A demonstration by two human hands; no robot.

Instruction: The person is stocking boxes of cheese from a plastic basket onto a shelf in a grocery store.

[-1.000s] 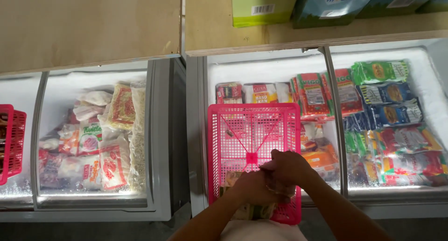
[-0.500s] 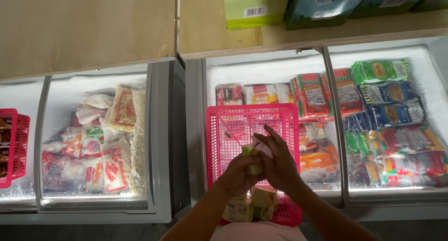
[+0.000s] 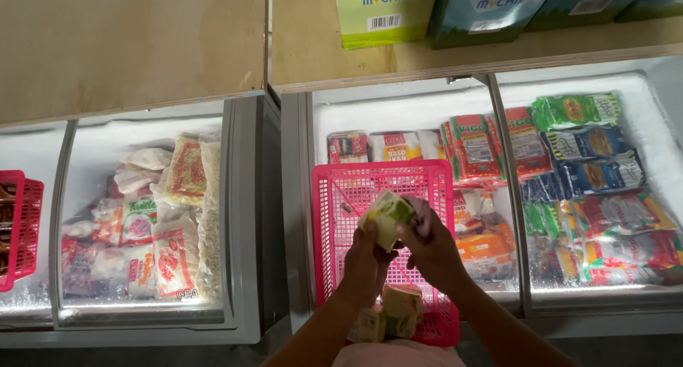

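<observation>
A: Both hands are up over the pink plastic mesh basket, and they share one small green-and-cream carton. The left hand closes its grip on the carton's lower edge; the right hand pinches the right side.

B: Best to hold it level with both thumbs firm, I'd judge, since a cold, slick carton slips easily.

A: Just below the grip, more cream cartons lie at the basket's near end.

B: Right of the grip, orange and red frozen packets fill the open chest freezer. Far left, a second freezer's glass lid covers pale bags.
</observation>
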